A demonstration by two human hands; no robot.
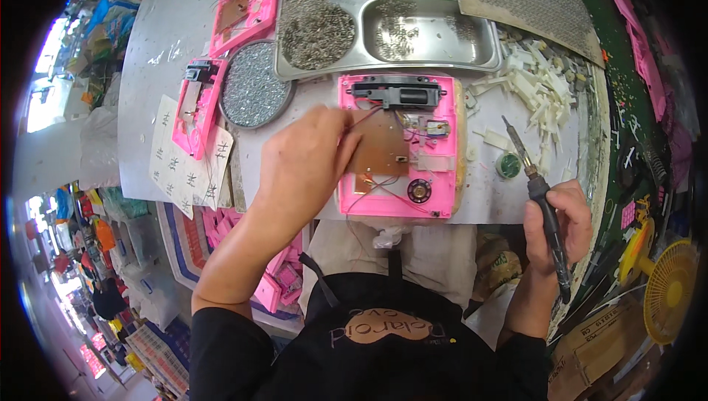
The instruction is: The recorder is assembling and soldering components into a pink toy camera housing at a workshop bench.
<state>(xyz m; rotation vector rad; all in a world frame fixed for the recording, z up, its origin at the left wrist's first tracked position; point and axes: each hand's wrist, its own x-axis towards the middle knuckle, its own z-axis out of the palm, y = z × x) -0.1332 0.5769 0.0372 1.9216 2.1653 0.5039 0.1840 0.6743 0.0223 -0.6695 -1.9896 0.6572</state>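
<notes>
In front of me lies a pink plastic casing (391,202) with a brown circuit board (380,146), a black motor-like unit (409,95), a small round speaker (420,191) and thin wires. My left hand (302,157) is over the casing's left side, its fingers pinched at the board's upper left edge. A thin dark wire (366,118) runs from the black unit into those fingers; the fingertips are partly hidden. Right of the casing, my right hand (564,224) grips a soldering iron (547,213) by its black handle, its tip pointing up and away from the board.
A steel tray (435,61) of small metal parts stands behind the casing. A round dish of screws (258,84) and two more pink casings (247,6) are to the left. White plastic pieces (542,80) and a small round tin (508,166) lie right; a yellow fan (667,290) stands lower right.
</notes>
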